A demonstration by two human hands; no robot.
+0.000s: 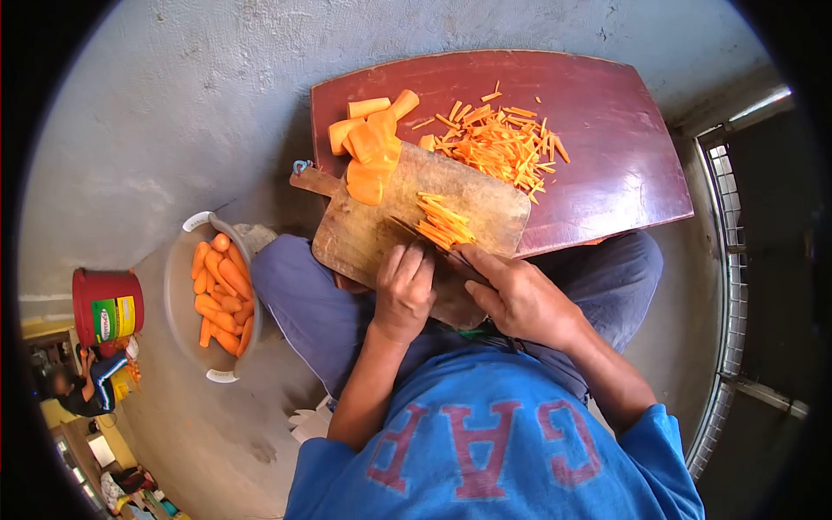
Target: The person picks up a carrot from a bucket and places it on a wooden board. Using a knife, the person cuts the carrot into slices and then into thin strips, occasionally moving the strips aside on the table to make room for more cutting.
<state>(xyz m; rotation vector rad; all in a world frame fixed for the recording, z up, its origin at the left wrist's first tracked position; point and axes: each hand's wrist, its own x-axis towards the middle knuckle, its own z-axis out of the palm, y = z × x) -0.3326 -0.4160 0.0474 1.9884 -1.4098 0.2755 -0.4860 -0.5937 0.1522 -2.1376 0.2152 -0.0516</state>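
Your left hand (405, 290): fingers pressed together, contents hidden | your right hand (527, 296): closed around knife (404, 226) | carrot sticks (445, 222): toward cutting board's (355, 230) right edge; likely light, stiff, snappable, best held mid-length

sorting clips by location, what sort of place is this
Perhaps a home or small food-prep area: a low red table, a wooden cutting board and a tub of whole carrots.
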